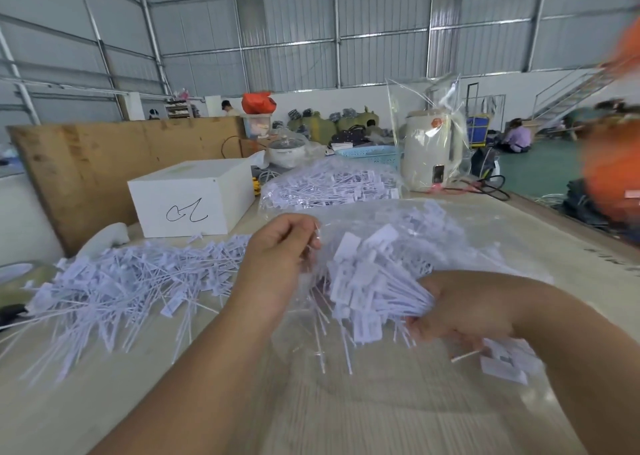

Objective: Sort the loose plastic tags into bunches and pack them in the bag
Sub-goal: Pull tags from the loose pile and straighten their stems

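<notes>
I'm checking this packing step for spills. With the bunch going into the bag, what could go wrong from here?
1. The right hand grips a thick bunch of white plastic tags by the stems only; some could slip out.
2. The left hand pinches just the edge of the clear plastic bag, so the mouth may collapse.
3. The left forearm lies close to the loose pile of white tags and could scatter it.
</notes>
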Motion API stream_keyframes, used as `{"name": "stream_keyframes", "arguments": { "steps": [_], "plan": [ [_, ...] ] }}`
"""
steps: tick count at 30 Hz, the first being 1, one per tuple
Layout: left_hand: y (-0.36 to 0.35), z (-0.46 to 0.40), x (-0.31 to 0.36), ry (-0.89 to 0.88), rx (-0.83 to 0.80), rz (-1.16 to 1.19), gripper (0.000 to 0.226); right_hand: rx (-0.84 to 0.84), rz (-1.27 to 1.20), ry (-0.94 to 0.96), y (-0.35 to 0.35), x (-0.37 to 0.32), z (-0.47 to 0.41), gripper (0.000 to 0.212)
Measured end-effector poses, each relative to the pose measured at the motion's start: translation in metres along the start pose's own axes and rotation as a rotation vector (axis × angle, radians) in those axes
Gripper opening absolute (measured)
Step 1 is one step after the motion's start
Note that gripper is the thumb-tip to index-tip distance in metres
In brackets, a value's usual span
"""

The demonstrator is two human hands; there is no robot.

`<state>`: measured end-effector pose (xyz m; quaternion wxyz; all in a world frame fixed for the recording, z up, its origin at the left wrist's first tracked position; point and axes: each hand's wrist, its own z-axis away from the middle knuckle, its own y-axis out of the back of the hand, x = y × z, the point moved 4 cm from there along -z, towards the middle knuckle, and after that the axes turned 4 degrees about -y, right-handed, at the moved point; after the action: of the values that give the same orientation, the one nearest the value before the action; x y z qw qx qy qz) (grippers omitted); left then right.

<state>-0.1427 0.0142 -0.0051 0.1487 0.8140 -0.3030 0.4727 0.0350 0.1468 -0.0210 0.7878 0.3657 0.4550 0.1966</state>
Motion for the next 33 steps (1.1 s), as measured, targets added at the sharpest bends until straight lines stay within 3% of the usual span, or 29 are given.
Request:
{"name": "stream_keyframes", "arguments": {
  "steps": [5, 10, 12, 15, 18, 20, 24, 26, 28, 31, 32, 33],
  "plan": [
    [-0.004, 0.016, 0.017, -0.293, 0.134, -0.298, 0.027, 0.288, -0.152, -0.049, 0.014, 0.000, -0.003, 0.028],
    [-0.002, 0.020, 0.024, -0.359, 0.244, -0.263, 0.028, 0.576, -0.181, -0.227, 0.028, 0.010, -0.003, 0.025],
    [-0.003, 0.021, 0.023, -0.361, 0.219, -0.244, 0.031, 0.605, -0.249, -0.265, 0.029, 0.015, -0.002, 0.024],
    [-0.010, 0.025, 0.022, -0.373, 0.066, -0.264, 0.041, 0.561, -0.614, -0.226, 0.021, 0.019, -0.004, 0.030],
    [-0.019, 0.025, 0.016, -0.380, -0.122, -0.577, 0.049, 0.575, -1.179, -0.177, 0.021, 0.024, -0.011, 0.029],
    [-0.024, 0.024, 0.011, -0.352, -0.211, -0.781, 0.047, 0.618, -1.383, -0.168, 0.022, 0.028, -0.013, 0.026],
    [-0.029, 0.027, -0.005, -0.234, -0.484, -0.994, 0.044, 0.602, -1.294, -0.218, 0.020, 0.028, -0.016, 0.024],
    [-0.030, 0.029, -0.009, -0.216, -0.563, -1.075, 0.042, 0.641, -0.961, -0.292, 0.022, 0.028, -0.017, 0.031],
    [-0.031, 0.030, -0.007, -0.240, -0.565, -1.116, 0.039, 0.762, -0.552, -0.340, 0.029, 0.028, -0.015, 0.037],
    [-0.042, 0.032, 0.009, -0.407, -0.464, -1.056, 0.026, 0.907, -0.618, -0.384, 0.033, 0.028, -0.011, 0.022],
    [-0.048, 0.033, 0.014, -0.476, -0.438, -1.023, 0.025, 0.892, -0.608, -0.430, 0.032, 0.028, -0.011, 0.042],
    [-0.056, 0.034, 0.018, -0.503, -0.424, -0.998, 0.040, 0.835, -0.629, -0.444, 0.030, 0.028, -0.014, 0.061]
  ]
}}
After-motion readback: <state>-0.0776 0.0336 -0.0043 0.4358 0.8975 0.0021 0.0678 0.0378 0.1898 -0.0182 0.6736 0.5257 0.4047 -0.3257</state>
